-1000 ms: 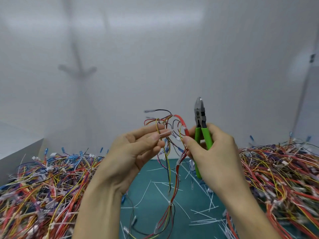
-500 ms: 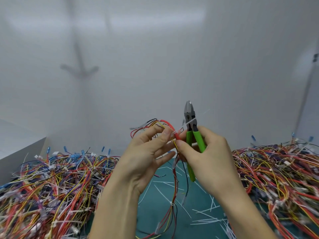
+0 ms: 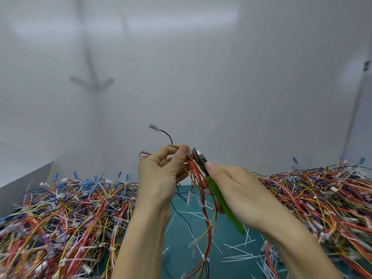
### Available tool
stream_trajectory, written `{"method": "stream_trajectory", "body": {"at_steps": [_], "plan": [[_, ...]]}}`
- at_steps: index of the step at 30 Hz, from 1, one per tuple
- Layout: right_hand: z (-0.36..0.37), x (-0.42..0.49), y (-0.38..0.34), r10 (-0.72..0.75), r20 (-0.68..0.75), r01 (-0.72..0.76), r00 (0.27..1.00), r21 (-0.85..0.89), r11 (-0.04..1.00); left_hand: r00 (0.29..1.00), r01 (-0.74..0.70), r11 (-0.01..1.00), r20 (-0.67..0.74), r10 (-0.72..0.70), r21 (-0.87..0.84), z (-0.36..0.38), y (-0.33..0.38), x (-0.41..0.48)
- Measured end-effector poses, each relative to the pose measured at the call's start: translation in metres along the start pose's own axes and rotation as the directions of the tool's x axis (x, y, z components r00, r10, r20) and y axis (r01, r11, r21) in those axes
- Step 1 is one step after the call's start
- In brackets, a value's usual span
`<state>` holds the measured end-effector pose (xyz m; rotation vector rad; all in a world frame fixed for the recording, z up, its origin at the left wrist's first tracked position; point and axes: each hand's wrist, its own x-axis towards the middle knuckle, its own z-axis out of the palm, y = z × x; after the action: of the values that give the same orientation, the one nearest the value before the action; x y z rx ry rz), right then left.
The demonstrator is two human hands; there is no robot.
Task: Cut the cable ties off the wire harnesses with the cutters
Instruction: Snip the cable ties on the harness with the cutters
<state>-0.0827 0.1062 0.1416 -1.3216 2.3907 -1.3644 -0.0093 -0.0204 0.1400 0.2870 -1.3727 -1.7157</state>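
Fingers (image 3: 182, 158) pinching harness (image 3: 201, 184), right hand (image 3: 237, 190) gripping cutters (image 3: 219, 196)

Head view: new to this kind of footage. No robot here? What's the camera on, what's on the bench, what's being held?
No machine here: a person works with bare hands, and the single picture comes from a camera worn on their head, looking forward and down. The left hand grips a wire harness, a bundle of red and yellow wires hanging towards the green mat. The right hand holds green-handled cutters, their metal tip at the bundle beside the left thumb. A white cable tie sits around the bundle lower down. A heap of coloured wires lies on the left and another on the right, with loose white strips, probably cut ties, on the mat between them.
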Motion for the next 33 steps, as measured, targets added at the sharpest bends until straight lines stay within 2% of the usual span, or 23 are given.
{"method": "stream_trajectory", "body": {"at_steps": [4, 12, 25, 33], "plan": [[-0.0025, -0.0026, 0.0008, -0.051, -0.007, 0.050, 0.999, -0.134, 0.990, 0.998, -0.058, 0.995, 0.000, 0.058, 0.083, -0.0007, -0.0010, 0.0007], [-0.0038, -0.0033, 0.0009, -0.081, -0.007, 0.079, 0.997, -0.166, 0.983, 0.998, -0.055, 0.995, 0.017, 0.054, 0.087, -0.0025, -0.0018, 0.0020], [-0.0057, -0.0030, 0.0010, -0.042, 0.021, 0.043, 0.999, -0.047, 0.998, 0.995, -0.057, 0.986, 0.094, 0.043, 0.159, -0.0063, -0.0011, 0.0012], [-0.0062, -0.0046, -0.0005, -0.023, 0.030, 0.025, 0.999, -0.051, 0.998, 0.993, -0.048, 0.979, 0.115, 0.025, 0.196, -0.0096, -0.0016, 0.0025]]}}
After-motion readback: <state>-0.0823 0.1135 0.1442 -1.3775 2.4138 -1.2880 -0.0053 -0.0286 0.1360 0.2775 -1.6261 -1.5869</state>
